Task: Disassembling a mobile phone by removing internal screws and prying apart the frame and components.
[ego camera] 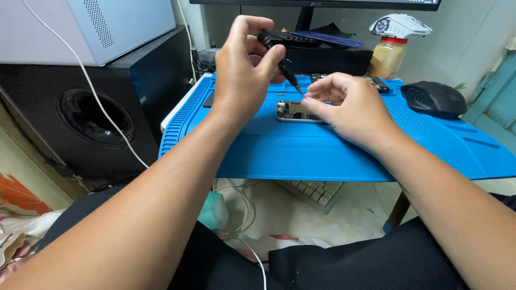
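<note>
Head view: the left hand (243,64) has its fingers clamped round a slim black screwdriver (279,62), slanting down toward four o'clock. The right hand (346,107) pinches its fingertips together at the tip. Just below, at six o'clock, a small silvery phone (293,111) lies flat on the blue mat (322,150). A black mouse (434,98) sits at three o'clock.

In front of me a blue mat (322,150) covers a small table, with a pale wall (462,32) behind. To my left stands a black speaker (86,118); the floor (355,215) below looks light, perhaps tiled.
</note>
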